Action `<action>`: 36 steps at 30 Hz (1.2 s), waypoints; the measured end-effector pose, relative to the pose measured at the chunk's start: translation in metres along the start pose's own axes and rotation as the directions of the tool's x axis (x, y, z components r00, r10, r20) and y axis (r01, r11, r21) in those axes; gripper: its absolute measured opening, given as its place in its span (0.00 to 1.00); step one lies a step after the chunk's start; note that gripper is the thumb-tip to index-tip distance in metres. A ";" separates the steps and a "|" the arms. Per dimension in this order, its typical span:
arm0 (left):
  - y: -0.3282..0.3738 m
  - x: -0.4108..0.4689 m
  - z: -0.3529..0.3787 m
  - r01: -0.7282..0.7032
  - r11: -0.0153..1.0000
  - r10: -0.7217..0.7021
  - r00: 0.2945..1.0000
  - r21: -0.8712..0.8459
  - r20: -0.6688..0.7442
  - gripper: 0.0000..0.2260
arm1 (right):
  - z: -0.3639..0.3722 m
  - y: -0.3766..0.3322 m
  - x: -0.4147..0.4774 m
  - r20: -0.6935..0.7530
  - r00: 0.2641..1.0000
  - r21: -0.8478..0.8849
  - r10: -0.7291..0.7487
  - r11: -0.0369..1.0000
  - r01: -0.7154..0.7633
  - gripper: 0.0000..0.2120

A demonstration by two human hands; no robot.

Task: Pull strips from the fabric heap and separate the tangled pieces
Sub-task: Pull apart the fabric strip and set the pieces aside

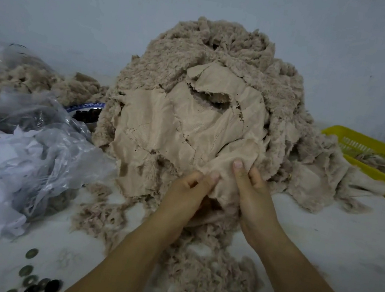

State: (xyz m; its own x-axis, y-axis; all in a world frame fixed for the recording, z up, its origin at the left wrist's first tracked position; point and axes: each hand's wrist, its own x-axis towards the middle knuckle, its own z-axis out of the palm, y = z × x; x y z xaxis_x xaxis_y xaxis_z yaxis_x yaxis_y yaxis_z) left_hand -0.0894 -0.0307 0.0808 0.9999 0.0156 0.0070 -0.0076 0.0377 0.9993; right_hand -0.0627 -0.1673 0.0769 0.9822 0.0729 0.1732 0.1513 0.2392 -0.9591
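1. Fabric heap (207, 86): fleecy beige mound on desk (320, 250), dead ahead of both grips.
2. Fabric piece (188, 133), smooth backing outward: at heap's near foot, running upslope from grips.
3. Left grip (187, 192), right grip (254, 194): side by side, both pinching that piece's near edge; right slightly deeper.

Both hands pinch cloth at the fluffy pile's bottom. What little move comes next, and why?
Probably draw the fold gently toward the body: left hand and right hand both pinch it at the fabric heap's front edge, among tangled fluffy strips.
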 end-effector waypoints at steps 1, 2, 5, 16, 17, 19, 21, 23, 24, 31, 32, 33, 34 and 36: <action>0.000 0.002 -0.001 -0.001 0.993 -0.001 1.000 -0.116 -0.014 0.15 | 0.000 0.000 -0.002 0.050 0.999 -0.095 -0.018 0.995 0.022 0.09; 0.004 0.002 -0.002 0.010 0.962 -0.011 1.000 -0.272 -0.002 0.13 | 0.001 0.002 -0.004 0.113 0.993 -0.215 -0.023 0.975 0.047 0.06; 0.012 0.006 -0.012 -0.003 0.803 -0.019 0.999 -0.596 -0.031 0.13 | -0.001 0.009 -0.005 0.238 0.971 -0.617 -0.005 0.772 0.155 0.11; 0.014 0.012 -0.032 -0.039 0.849 -0.122 0.956 -0.528 -0.266 0.14 | -0.033 0.018 0.013 -0.129 0.971 -0.867 -0.203 0.498 -0.011 0.17; 0.011 0.012 -0.029 -0.063 0.967 -0.026 0.939 -0.246 -0.342 0.10 | -0.032 0.016 0.013 -0.132 0.969 -0.853 -0.210 0.521 -0.003 0.17; 0.006 0.008 -0.022 -0.142 0.955 0.207 0.947 0.259 -0.245 0.04 | -0.028 0.015 0.012 -0.119 0.964 -0.835 -0.237 0.550 0.032 0.18; 0.001 0.004 -0.014 -0.182 0.856 0.225 0.974 0.484 -0.032 0.10 | -0.024 0.011 0.009 -0.107 0.950 -0.828 -0.295 0.556 0.079 0.17; -0.006 0.004 -0.010 -0.254 0.692 0.277 0.958 0.676 0.077 0.15 | -0.021 0.008 0.009 -0.106 0.929 -0.814 -0.354 0.567 0.124 0.16; -0.007 0.003 -0.008 -0.269 0.638 0.301 0.950 0.721 0.087 0.16 | -0.020 0.008 0.008 -0.099 0.924 -0.813 -0.370 0.566 0.139 0.16; 0.013 -0.009 -0.004 -0.152 0.981 0.151 0.988 0.117 0.020 0.13 | -0.019 0.024 0.010 0.018 0.958 -0.940 -0.285 0.323 0.113 0.14; 0.014 -0.011 -0.003 -0.159 0.986 0.158 0.987 0.056 0.030 0.14 | -0.020 0.026 0.011 0.020 0.969 -0.950 -0.248 0.296 0.096 0.13; 0.014 -0.013 -0.002 -0.154 0.988 0.155 0.987 -0.012 0.033 0.15 | -0.021 0.028 0.012 0.005 0.975 -0.952 -0.221 0.298 0.072 0.13; 0.015 -0.014 -0.003 -0.143 0.986 0.147 0.988 -0.083 0.042 0.16 | -0.022 0.028 0.013 -0.024 0.980 -0.947 -0.198 0.319 0.041 0.14; 0.016 -0.012 -0.007 -0.106 0.968 0.121 0.991 -0.226 0.052 0.18 | -0.023 0.027 0.015 -0.072 0.986 -0.944 -0.153 0.331 -0.018 0.14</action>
State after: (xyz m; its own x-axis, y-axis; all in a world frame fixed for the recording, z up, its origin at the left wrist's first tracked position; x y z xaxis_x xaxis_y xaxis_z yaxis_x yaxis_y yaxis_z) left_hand -0.1020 -0.0236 0.0960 0.9910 -0.0319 0.1298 -0.1171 0.2609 0.9582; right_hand -0.0414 -0.1824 0.0483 0.9530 -0.0343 0.3011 0.1379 -0.8357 -0.5317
